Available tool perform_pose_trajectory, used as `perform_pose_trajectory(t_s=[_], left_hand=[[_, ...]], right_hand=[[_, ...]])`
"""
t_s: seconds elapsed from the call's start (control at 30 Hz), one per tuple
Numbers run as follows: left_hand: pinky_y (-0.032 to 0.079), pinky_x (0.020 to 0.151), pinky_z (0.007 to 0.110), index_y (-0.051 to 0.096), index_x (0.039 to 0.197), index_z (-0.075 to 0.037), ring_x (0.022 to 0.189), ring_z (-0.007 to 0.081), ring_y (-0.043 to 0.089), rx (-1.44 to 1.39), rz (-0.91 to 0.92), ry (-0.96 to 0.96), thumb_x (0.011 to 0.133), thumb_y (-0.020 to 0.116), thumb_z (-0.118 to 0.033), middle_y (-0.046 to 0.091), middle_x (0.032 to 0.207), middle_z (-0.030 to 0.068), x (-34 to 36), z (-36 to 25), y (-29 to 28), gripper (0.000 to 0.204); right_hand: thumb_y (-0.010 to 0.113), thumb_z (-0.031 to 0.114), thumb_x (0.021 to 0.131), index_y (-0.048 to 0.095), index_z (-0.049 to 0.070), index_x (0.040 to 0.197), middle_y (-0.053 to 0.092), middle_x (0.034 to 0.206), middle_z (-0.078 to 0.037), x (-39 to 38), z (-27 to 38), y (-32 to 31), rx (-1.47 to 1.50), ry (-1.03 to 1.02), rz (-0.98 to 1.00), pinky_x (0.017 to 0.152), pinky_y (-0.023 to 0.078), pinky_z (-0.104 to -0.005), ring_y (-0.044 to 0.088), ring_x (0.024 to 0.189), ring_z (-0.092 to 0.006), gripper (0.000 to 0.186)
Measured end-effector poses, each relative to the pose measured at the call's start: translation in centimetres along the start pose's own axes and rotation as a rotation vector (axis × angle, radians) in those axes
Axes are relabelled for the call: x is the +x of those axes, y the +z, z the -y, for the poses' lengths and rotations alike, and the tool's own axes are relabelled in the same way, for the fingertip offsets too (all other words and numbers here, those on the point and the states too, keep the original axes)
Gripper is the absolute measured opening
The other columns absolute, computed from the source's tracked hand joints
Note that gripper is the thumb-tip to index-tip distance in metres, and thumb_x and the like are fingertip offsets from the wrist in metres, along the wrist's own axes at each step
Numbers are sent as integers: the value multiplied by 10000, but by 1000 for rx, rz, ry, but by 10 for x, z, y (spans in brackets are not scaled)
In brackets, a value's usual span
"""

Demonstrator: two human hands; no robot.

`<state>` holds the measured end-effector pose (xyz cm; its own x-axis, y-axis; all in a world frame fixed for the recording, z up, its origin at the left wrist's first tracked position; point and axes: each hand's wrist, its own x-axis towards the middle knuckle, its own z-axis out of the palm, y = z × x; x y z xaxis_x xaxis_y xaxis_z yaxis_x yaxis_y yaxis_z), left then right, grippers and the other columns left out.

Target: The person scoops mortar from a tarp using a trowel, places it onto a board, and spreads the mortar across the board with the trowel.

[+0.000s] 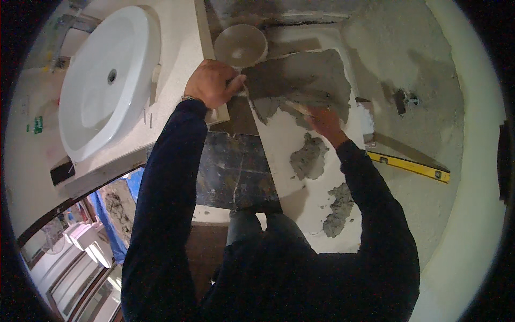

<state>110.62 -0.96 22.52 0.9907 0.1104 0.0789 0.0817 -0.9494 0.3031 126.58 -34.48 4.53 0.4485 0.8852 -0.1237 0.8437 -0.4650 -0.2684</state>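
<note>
Grey mortar [300, 75] smeared across white tile [284, 155], right hand [323, 119] grasping trowel [292, 105], left hand [212, 83] gripping tile edge.

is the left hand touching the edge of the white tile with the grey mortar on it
Touching. The head view shows the left hand gripping the top corner of the white tile.

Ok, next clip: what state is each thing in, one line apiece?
White tile: tilted, partly coated with grey mortar.
Grey mortar: spread on top, loose lumps below.
Bowl: upright, inside smeared grey.
Washbasin: empty, dry.
Yellow level: lying flat.
Left hand: gripping tile edge.
Right hand: on mortar.
</note>
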Motion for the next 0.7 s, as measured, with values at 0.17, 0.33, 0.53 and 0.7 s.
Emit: perform_pose_trajectory(t_s=[0.17, 0.33, 0.53, 0.7], left_hand=[[428, 904, 421, 713, 874, -63, 897, 333, 622, -45, -22, 50, 921, 539, -368, 682, 861, 151, 15, -7, 9, 354], [428, 901, 422, 711, 867, -63, 900, 336, 621, -8, 56, -14, 921, 538, -364, 680, 858, 152, 2, 0, -10, 351], [438, 874, 443, 704, 855, -55, 886, 346, 621, -77, -18, 16, 908, 552, -355, 677, 852, 155, 8, -10, -5, 341], [450, 841, 463, 696, 870, -55, 862, 357, 622, -58, -50, 66, 910, 556, -321, 674, 845, 158, 4, -5, -6, 303]], right_hand=[[618, 384, 863, 661, 146, 1090, 671, 876, -165, 60, 9, 24, 116, 119, -18, 678, 511, -503, 648, 796, -368, 332], [604, 394, 868, 685, 109, 1007, 675, 859, -164, 102, 65, -1, 104, 27, -17, 668, 511, -493, 655, 778, -353, 327], [576, 408, 874, 703, 126, 962, 683, 822, -155, 106, 48, 15, 86, 89, -136, 660, 520, -463, 664, 774, -346, 322], [533, 384, 895, 684, 142, 1001, 693, 878, -129, 73, 52, 21, -3, 288, 13, 691, 524, -461, 664, 823, -332, 305]])
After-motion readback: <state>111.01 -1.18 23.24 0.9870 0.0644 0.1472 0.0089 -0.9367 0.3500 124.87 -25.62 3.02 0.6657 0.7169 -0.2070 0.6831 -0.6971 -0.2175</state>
